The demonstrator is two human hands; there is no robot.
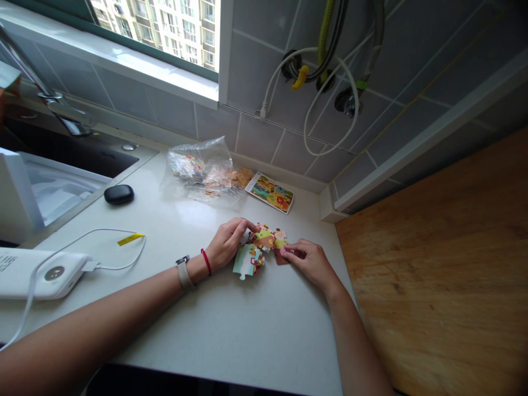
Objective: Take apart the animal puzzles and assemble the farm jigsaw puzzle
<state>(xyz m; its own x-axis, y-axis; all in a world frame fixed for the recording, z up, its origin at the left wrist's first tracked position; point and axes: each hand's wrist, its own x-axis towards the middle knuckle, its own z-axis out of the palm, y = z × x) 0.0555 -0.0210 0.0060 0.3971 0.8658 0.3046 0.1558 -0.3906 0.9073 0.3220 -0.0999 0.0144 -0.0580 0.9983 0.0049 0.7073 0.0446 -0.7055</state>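
Several colourful jigsaw puzzle pieces (264, 240) lie in a loose, overlapping heap on the white counter. At the heap's left edge, my left hand (228, 240) has its fingers bent and closed on a puzzle piece, most of which they hide. Just below these fingertips is a pale green puzzle piece (246, 262) with its knob towards me. My right hand (310, 263) pinches a puzzle piece at the right side of the heap between thumb and fingers. Partly under those fingers shows a brown puzzle piece (282, 259).
Behind the heap are a clear plastic bag (202, 170) of more pieces and a picture card (270, 192). A black case (119, 194), a white power bank (45, 273) with its cable, and a sink (119, 159) are leftward. A wooden panel (437, 264) borders the right.
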